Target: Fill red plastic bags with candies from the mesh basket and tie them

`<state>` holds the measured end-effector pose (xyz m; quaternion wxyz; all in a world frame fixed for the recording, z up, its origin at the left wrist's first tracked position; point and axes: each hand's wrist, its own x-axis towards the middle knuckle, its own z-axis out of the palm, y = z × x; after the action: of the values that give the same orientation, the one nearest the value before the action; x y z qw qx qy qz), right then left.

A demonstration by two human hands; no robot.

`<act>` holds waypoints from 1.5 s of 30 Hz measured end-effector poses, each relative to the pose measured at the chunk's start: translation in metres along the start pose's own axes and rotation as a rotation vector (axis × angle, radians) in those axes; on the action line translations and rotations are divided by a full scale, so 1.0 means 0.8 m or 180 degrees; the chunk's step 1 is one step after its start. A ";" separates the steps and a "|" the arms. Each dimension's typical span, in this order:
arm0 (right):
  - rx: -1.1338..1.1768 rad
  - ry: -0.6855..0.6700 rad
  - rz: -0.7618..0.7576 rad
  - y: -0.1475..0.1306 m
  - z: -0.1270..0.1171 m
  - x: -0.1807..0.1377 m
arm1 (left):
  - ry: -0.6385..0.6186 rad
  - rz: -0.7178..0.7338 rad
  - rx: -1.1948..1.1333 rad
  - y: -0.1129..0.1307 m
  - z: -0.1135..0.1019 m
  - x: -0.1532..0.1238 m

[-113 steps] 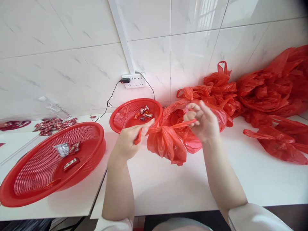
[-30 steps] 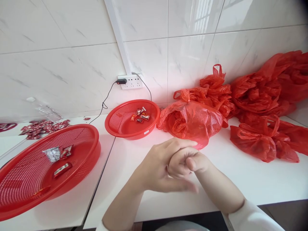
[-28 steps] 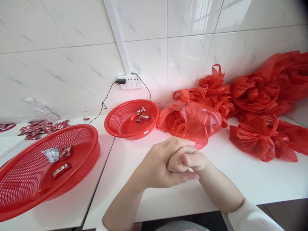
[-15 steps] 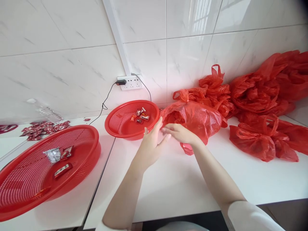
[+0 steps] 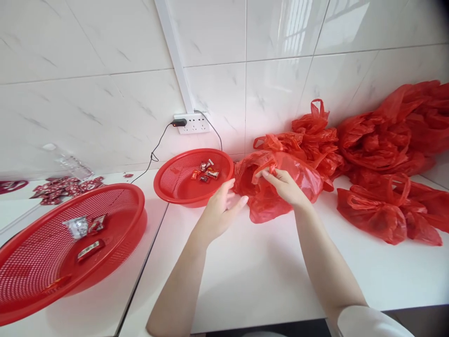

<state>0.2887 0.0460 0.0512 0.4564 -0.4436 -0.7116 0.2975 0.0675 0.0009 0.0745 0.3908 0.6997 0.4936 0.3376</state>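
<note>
My right hand (image 5: 286,187) pinches a loose red plastic bag (image 5: 268,206) by its top, lifted slightly out of the big open red bag (image 5: 301,173) behind it. My left hand (image 5: 219,213) hovers open just left of that bag, fingers spread, touching nothing that I can see. A small red mesh basket (image 5: 175,189) with a few wrapped candies (image 5: 205,172) sits just beyond my left hand. A tied red bag (image 5: 372,213) lies on the white counter (image 5: 266,276) to the right.
A large red mesh basket (image 5: 42,281) with a few wrapped candies stands at the left. More red bags (image 5: 389,135) are heaped against the tiled wall at the right. A wall socket (image 5: 192,124) with a black cable hangs above the small basket. Candy wrappers (image 5: 66,187) lie far left.
Earlier both hands were tying a red bag, which now lies at the right. The hands then clasped together, reached to the big open bag, and my right hand took a loose bag.
</note>
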 end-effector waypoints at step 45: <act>0.0533 -0.0466 -0.0311 -0.061 0.136 -0.090 | 0.1787 0.0380 -0.1912 -0.041 0.016 -0.093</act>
<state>0.1853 -0.0422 0.0196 0.4526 -0.3458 -0.7365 0.3650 0.0436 -0.0658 0.0331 0.4075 0.4627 0.4192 0.6664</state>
